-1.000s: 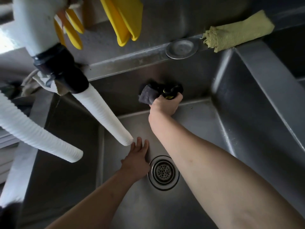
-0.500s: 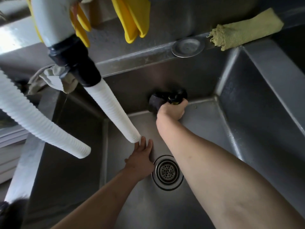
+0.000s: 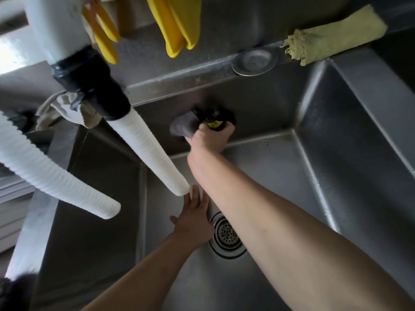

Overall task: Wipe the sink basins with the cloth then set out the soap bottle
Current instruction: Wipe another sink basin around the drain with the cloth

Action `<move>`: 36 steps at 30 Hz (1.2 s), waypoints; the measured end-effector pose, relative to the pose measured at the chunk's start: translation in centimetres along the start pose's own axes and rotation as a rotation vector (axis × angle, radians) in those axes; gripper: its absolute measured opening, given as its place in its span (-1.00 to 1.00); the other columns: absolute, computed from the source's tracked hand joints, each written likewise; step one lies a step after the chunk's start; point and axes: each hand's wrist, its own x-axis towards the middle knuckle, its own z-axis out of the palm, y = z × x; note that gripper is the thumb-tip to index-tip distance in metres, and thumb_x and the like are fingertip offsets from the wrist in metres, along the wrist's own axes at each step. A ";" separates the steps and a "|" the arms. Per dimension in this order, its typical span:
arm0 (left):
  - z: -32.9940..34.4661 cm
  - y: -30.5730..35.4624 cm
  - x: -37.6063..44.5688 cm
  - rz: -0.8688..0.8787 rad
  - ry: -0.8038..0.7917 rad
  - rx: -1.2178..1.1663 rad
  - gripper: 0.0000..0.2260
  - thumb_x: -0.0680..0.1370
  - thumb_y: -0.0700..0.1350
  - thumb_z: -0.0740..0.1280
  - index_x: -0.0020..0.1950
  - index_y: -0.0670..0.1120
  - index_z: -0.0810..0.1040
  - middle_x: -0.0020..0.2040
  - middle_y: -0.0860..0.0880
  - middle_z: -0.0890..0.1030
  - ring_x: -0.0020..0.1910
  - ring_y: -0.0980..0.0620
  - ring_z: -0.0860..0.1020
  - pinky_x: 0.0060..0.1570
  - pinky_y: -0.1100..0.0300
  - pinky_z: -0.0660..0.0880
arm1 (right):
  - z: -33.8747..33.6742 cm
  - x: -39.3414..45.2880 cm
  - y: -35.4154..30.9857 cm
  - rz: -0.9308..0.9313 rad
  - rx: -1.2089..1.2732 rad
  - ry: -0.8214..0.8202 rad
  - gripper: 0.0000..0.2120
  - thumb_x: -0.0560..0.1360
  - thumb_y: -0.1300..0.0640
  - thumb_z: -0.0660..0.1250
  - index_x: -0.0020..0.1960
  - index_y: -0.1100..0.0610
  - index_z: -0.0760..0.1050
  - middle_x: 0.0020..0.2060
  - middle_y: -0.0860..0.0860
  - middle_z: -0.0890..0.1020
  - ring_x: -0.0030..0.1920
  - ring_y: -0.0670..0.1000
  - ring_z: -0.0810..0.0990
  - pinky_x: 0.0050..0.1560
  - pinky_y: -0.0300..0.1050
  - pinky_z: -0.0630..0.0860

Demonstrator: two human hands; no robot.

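My right hand [image 3: 210,136] is curled tight around the cloth [image 3: 183,127], a dark grey wad with a bit of yellow and black showing at the knuckles, and I have it pressed against the far wall of the sink basin [image 3: 280,167], just above the seam where wall meets floor. To do this stroke well I judge I should keep the cloth flat to the steel, work along the wall in overlapping passes, then drag down into the seam, where grime is likely to collect, before moving to the floor. My left hand [image 3: 194,221] lies open, fingers straight and together, palm down on the basin floor beside the drain strainer [image 3: 226,236], holding nothing; its fingertips sit right at the end of the white corrugated hose [image 3: 152,153], and I cannot tell whether they touch it. A second white hose [image 3: 56,178] hangs over the left basin. On the back ledge sit a round metal drain cover [image 3: 254,61] and a yellow-green rag [image 3: 332,41]; yellow rubber gloves [image 3: 177,23] hang above. I see no soap bottle anywhere in view.
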 end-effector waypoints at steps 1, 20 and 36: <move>0.2 -0.1 0.0 0.010 0.021 -0.039 -0.31 0.53 0.17 0.22 0.54 0.24 -0.12 0.61 0.10 -0.08 0.61 -0.08 -0.14 0.41 -0.48 0.10 | 0.7 -1.2 -0.2 -0.004 0.020 -0.067 -0.44 0.36 0.29 0.35 0.09 -0.33 0.40 0.20 0.02 0.59 0.17 0.20 0.65 0.15 0.28 0.65; -1.1 -0.2 -0.1 -0.013 -0.062 0.019 -0.17 0.51 -0.05 0.23 0.62 0.17 -0.26 0.59 0.14 -0.39 0.59 -0.02 -0.34 0.36 -0.53 0.11 | -3.8 0.6 0.2 0.246 -0.114 -0.056 -0.52 0.51 0.31 0.41 0.15 -0.17 0.31 0.25 0.02 0.44 -0.05 0.05 0.57 -0.11 0.17 0.71; -0.9 -1.1 0.4 0.027 0.006 0.009 -0.25 0.33 0.18 0.09 0.55 0.15 0.11 0.60 0.17 -0.03 0.58 -0.06 -0.09 0.24 -0.43 0.37 | 0.3 -7.0 -8.8 0.374 0.200 -0.457 -0.55 0.58 0.43 0.33 0.30 0.01 0.33 0.38 0.18 0.47 0.33 0.31 0.55 -0.16 0.16 0.72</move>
